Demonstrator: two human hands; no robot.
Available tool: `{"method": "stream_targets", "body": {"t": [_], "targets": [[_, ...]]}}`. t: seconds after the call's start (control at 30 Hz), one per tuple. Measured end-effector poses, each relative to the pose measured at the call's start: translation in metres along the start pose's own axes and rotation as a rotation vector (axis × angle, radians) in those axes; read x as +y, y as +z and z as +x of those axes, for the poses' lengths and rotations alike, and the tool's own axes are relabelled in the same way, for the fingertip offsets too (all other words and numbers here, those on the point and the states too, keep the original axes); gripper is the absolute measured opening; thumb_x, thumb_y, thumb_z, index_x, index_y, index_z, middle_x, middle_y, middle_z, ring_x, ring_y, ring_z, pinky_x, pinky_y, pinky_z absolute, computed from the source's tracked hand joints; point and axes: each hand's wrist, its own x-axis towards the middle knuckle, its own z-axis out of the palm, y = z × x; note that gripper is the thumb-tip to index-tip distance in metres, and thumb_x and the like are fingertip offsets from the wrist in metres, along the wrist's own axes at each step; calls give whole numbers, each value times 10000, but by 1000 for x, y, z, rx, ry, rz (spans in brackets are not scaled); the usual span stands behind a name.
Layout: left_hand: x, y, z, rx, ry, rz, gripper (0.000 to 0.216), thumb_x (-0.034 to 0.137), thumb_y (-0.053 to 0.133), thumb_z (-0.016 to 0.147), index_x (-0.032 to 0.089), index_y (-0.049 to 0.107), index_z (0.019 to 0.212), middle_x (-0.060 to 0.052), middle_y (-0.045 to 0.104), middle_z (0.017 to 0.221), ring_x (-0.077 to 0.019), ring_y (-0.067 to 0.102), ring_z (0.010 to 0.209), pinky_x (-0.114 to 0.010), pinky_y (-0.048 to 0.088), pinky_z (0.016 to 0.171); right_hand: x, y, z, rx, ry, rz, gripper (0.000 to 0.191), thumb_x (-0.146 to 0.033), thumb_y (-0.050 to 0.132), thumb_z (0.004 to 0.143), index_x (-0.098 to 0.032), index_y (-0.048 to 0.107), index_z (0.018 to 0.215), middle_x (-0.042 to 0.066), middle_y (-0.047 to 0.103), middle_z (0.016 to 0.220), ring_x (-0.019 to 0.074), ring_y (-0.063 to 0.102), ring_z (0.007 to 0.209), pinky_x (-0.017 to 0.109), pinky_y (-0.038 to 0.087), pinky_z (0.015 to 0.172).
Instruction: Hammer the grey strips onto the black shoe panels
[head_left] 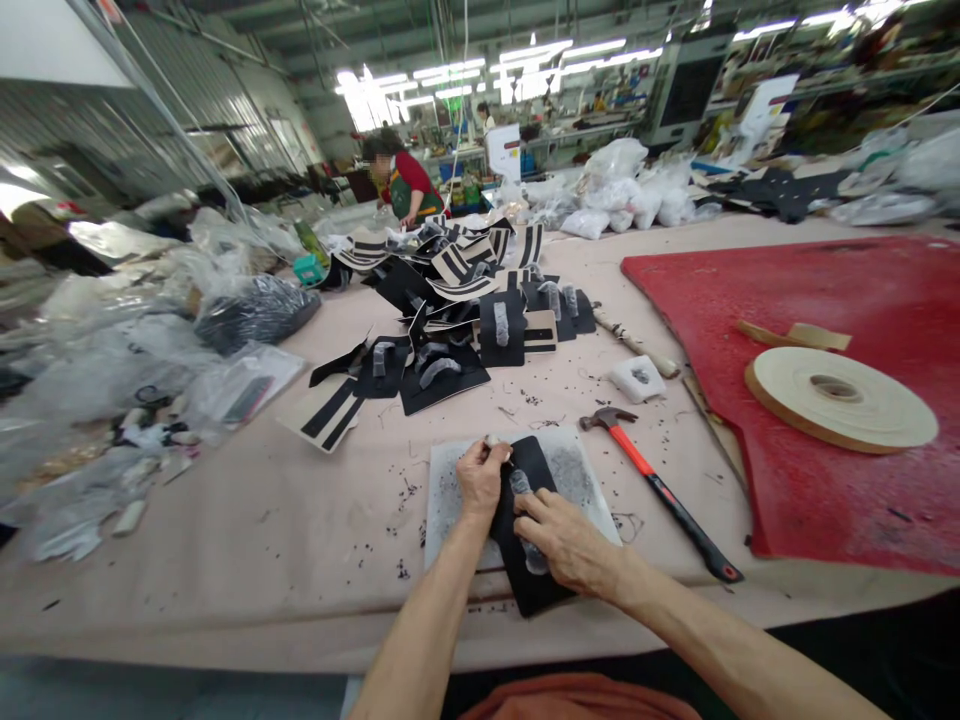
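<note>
A black cut piece [534, 470] with a grey strap lies on a white board [570, 468] near the table's front edge. My left hand [482, 478] is closed in a fist around a small tool whose pale top sticks out, set upright on the piece's upper left part. My right hand [568, 540] lies on the black piece, fingers pressed down on the grey strap, holding it in place. A hammer [660, 493] with an orange and black handle lies just right of the board, untouched.
A heap of black and striped cut pieces [457, 310] lies beyond the board. A red mat [825, 330] with a roll of tan tape [840, 397] is on the right. Plastic bags [150, 340] crowd the left. Another person [405, 185] works at the far end.
</note>
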Motion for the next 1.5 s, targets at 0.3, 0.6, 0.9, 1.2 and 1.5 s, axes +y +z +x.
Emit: {"method": "stream_targets", "body": {"t": [0.3, 0.6, 0.9, 1.2, 1.5], "targets": [[25, -32, 28, 263, -104, -386, 382, 447, 802, 662, 124, 659, 806, -28, 687, 715, -161, 695, 643, -268, 573, 607, -16, -17, 13, 62, 245, -332, 170, -55, 450, 864, -170, 549, 941, 98, 588, 924, 214, 524, 748, 360, 339, 704], [37, -62, 10, 250, 63, -195, 294, 407, 767, 760, 138, 690, 850, -30, 721, 728, -170, 714, 686, -275, 603, 677, -7, -68, 44, 32, 718, -267, 258, -329, 527, 943, -132, 566, 1106, 160, 695, 883, 286, 690, 780, 329, 416, 630], [3, -25, 7, -30, 38, -123, 258, 387, 715, 806, 157, 709, 922, -36, 760, 856, -184, 730, 825, -285, 579, 803, -13, -6, 40, 173, 907, 55, 409, -450, 410, 1026, -181, 538, 1307, 120, 751, 926, 261, 727, 833, 321, 460, 720], [-14, 0, 23, -156, -33, -165, 342, 467, 715, 791, 163, 682, 944, -71, 782, 848, -217, 761, 804, -325, 600, 770, -11, -5, 36, 230, 876, 473, 502, -524, 436, 981, -151, 640, 1248, 94, 738, 793, 262, 718, 805, 329, 484, 750], [-16, -1, 22, -195, -54, -148, 382, 500, 707, 815, 153, 675, 969, -90, 785, 864, -225, 764, 810, -332, 605, 769, -14, 8, 34, 213, 864, 546, 554, -531, 480, 954, -109, 582, 1299, 174, 753, 991, 294, 726, 917, 333, 501, 778]]}}
